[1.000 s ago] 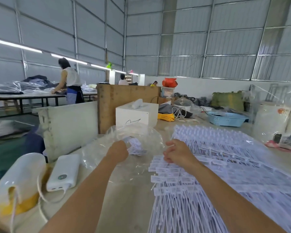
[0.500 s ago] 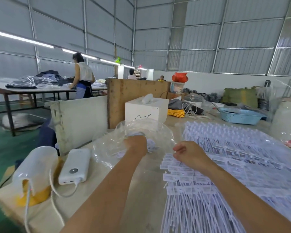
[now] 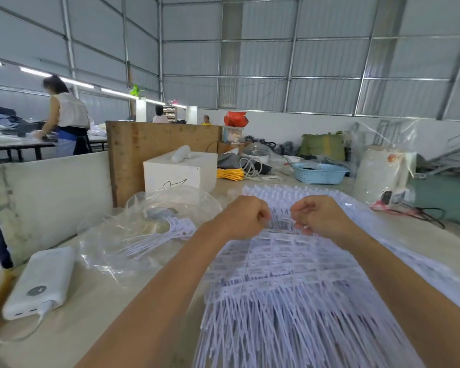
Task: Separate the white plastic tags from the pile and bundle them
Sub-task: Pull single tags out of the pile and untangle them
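Warehouse table (image 3: pixel 122 309), both hands (image 3: pixel 246 217) pinching tags (image 3: pixel 282 274)

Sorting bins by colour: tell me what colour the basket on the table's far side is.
Light blue basket, clearest in the head view.

We stand in a tall hall with grey corrugated metal walls (image 3: pixel 303 57) on steel framing. Strip lights (image 3: pixel 35 72) run along the left wall. A beige worktop (image 3: pixel 98 301) lies before us, a brown wooden board (image 3: pixel 144 144) upright behind it, another table (image 3: pixel 11 147) far left.
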A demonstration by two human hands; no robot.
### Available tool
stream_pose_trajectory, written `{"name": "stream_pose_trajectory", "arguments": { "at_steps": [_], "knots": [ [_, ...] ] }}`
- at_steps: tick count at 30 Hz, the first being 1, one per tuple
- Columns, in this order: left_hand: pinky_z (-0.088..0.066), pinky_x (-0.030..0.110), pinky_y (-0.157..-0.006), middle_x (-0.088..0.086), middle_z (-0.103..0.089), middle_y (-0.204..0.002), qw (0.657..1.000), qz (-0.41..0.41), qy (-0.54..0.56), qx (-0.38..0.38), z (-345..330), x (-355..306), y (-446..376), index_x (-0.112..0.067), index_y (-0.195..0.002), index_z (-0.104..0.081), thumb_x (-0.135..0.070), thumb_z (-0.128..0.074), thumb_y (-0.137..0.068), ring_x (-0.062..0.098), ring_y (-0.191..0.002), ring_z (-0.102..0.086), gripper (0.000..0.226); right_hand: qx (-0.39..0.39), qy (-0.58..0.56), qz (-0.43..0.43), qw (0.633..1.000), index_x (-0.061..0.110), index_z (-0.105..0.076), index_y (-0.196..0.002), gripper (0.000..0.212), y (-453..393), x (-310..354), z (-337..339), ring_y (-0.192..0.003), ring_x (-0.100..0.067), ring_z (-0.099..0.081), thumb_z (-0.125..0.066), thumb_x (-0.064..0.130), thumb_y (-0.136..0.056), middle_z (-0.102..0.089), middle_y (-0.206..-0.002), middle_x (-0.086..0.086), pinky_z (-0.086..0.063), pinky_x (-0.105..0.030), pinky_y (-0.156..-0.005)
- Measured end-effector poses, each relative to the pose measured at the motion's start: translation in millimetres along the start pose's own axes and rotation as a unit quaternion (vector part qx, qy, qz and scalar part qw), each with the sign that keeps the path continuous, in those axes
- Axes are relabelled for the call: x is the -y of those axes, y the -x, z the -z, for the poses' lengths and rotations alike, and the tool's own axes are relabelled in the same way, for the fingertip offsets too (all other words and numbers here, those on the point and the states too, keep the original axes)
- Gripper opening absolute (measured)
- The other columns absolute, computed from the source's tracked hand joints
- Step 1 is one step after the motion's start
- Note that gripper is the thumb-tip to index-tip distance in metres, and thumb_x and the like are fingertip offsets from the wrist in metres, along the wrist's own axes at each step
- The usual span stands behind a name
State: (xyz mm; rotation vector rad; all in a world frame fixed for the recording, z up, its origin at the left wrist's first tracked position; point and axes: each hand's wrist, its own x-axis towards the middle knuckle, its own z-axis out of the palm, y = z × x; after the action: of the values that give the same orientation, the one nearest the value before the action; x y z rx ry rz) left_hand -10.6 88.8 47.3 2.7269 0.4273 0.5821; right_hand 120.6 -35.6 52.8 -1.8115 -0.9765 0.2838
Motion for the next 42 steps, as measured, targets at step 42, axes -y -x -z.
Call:
{"name": "stream_pose_trajectory", "arguments": {
  "at_steps": [42],
  "knots": [
    [-0.042,0.03,-0.063,-0.002,-0.058,-0.078,0.999,-0.003,0.026,0.035,-57.0,-56.0,-35.7,-0.018,-0.088,-0.062,-0.05,-0.067,-0.081,0.018,-0.075,-0.057,0.033,0.067,-0.023,0.087,0.994,0.009,-0.065,-0.071,0.014,22.6,-59.6,64.1,-0.044,-0.004,-0.049,-0.068,0.002,-0.083,-0.054,-0.049,0.0,-0.041,-0.016,-0.051]
  ]
}}
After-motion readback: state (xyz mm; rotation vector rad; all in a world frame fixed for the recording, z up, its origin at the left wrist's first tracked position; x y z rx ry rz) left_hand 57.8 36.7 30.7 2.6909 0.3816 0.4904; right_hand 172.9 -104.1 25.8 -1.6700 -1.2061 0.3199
